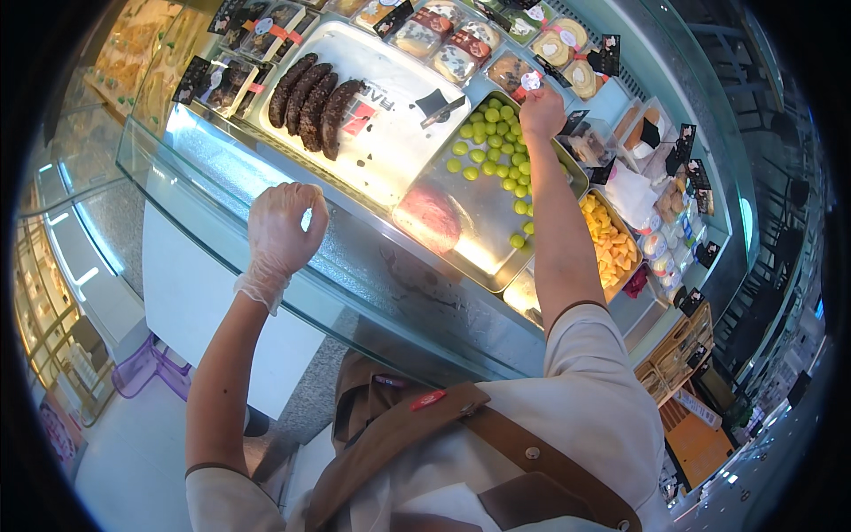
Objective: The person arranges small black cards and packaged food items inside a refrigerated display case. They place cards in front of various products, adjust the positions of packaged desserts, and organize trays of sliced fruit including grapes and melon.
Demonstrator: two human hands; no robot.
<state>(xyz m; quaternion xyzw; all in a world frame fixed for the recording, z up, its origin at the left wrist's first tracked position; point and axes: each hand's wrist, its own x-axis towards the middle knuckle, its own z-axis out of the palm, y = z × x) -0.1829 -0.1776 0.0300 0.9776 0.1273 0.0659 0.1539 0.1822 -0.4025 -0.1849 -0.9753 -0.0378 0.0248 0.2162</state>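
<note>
My left hand (pixel 286 226), in a clear disposable glove, is raised over the glass front edge of a display case. Its fingers curl towards the thumb, leaving a small gap; nothing shows in it. My bare right hand (pixel 542 114) reaches to the far rim of a metal tray (pixel 475 223) with green grapes (pixel 495 139) on it. Its fingers point away from me and are hidden, so whether it grips anything is unclear. Just beyond them is a packaged round pastry (pixel 508 72) with a sticker. My right forearm covers part of the grapes.
A white tray (pixel 392 159) to the left carries several dark, crumb-coated curved pastries (pixel 312 100). Diced mango (pixel 608 246) fills a tray on the right. Boxed cakes (pixel 442 36) and black tags line the back. The case's glass edge (pixel 332 332) runs between me and the trays.
</note>
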